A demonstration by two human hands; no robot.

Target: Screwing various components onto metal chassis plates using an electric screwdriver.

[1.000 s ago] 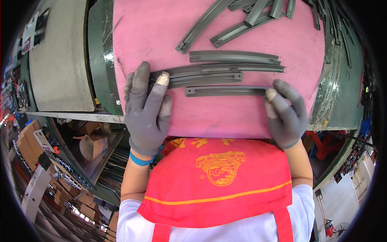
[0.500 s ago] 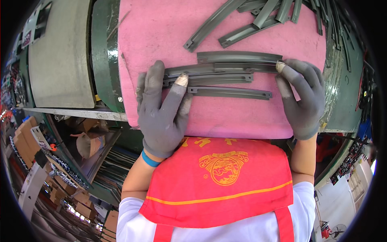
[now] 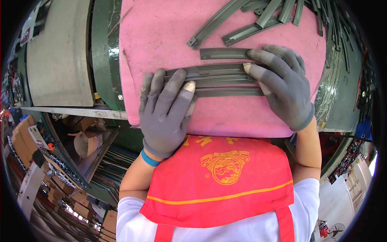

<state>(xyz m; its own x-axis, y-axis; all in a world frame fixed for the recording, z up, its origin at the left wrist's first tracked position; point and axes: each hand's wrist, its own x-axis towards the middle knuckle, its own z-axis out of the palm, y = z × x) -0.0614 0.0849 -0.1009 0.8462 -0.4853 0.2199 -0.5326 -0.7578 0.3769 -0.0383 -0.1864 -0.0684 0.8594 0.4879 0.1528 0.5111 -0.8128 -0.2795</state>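
Several long, slightly curved grey strips [image 3: 219,76] lie side by side on a pink felt pad [image 3: 161,36]. My left hand [image 3: 163,113], in a grey glove with a bare fingertip, presses flat on the left ends of the strips. My right hand [image 3: 282,86], also gloved, lies over their right ends, fingers spread and pushing them together. One more short strip [image 3: 223,53] sits just beyond the bunch, its right end under my right fingers.
A loose pile of similar grey strips [image 3: 262,16] lies at the pad's far side. The pad rests on a green machine frame [image 3: 102,52], with a grey panel [image 3: 58,60] to the left. Cardboard boxes [image 3: 24,133] stand on the floor at the lower left.
Both hands have moved inward and up onto the strips, gathering the separate strips into one tight bunch. The right hand slid from the right edge onto the strip ends.
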